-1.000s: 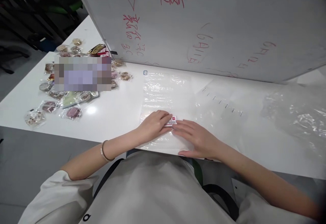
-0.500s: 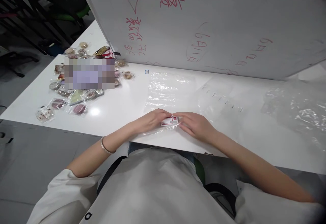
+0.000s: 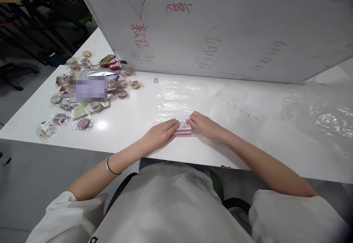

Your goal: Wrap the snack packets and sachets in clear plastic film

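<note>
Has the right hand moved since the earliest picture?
Yes. The right hand is now farther from the table's near edge, having shifted toward the whiteboard.

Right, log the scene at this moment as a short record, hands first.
left hand: the left hand has its fingers on the red-and-white box
right hand: the right hand is at the box's other end
sheet: clear plastic sheet, box at its near edge
left side: pile of individually wrapped snacks
behind: whiteboard with red writing
</note>
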Motion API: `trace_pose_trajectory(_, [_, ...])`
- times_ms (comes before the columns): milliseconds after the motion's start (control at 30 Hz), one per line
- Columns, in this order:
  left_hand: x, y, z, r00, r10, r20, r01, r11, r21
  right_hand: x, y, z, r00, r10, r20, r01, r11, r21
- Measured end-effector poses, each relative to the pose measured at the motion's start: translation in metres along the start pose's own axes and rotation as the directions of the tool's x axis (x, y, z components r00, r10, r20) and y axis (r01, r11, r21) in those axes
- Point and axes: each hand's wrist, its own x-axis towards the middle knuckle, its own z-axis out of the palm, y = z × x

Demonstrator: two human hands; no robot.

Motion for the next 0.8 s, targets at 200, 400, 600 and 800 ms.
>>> trace_pose_trajectory(200, [0.016, -0.013, -0.018, 0.973, -0.140, 0.185, 0.160, 0.982, -0.102, -0.024, 0.002, 0.001, 0.881, -0.347, -0.321, 0.284, 0.931, -0.228])
trace_pose_trajectory(400, [0.042, -0.040, -0.047, 0.893, -0.084, 0.442, 0.295, 0.851, -0.434, -0.024, 0.011, 0.016, 0.958, -0.237, -0.161, 0.212, 0.964, -0.157])
trace_pose_trajectory(600, [0.042, -0.067, -0.034, 0.891, -0.142, 0.431, 0.348, 0.824, -0.447, -0.007, 0.012, 0.004, 1.000, 0.009, -0.004, -0.010, 0.982, -0.188])
trace_pose_trajectory(800, [0.014, -0.052, -0.018, 0.990, -0.123, 0.063, 0.123, 0.992, 0.006, -0.001, 0.016, 0.003, 0.988, -0.039, -0.147, -0.004, 0.960, -0.280])
